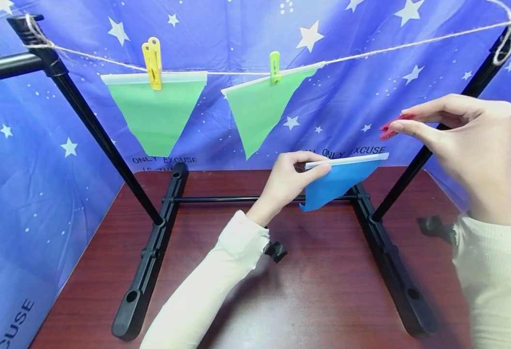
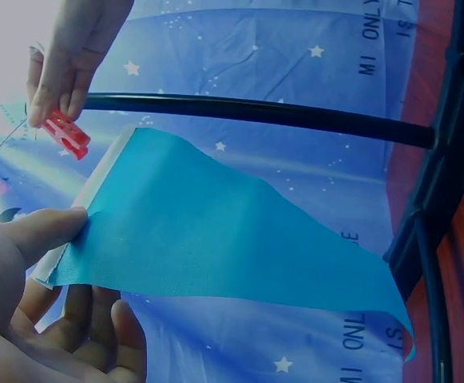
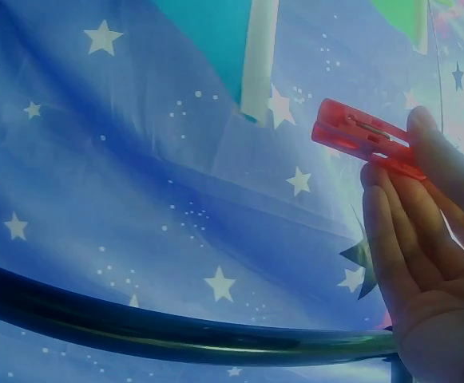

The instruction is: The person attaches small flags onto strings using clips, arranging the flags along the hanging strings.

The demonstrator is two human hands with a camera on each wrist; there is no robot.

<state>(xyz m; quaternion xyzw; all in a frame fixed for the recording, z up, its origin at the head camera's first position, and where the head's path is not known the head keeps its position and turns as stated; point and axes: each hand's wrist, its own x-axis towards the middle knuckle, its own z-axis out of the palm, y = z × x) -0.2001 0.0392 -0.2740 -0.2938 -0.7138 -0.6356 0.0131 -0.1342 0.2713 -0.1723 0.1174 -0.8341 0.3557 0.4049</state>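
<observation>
My left hand (image 1: 292, 177) pinches the white top strip of a blue pennant flag (image 1: 340, 180) near its left end, thumb in front. The flag's cloth (image 2: 208, 215) hangs down and its tip curls. To the right, my right hand (image 1: 469, 135) holds a red clothespin (image 1: 394, 127) between thumb and fingertips, higher than the flag. In the right wrist view the clothespin (image 3: 367, 137) points its front end away from the fingers, toward the flag's white edge (image 3: 257, 64). Both hands are below the string (image 1: 395, 47).
Two green pennants (image 1: 159, 114) hang on the string, one under a yellow clothespin (image 1: 152, 63), the other under a light-green clothespin (image 1: 275, 68). The string runs between black posts (image 1: 103, 135) of a stand on a reddish-brown table (image 1: 308, 291). Starry blue cloth hangs behind.
</observation>
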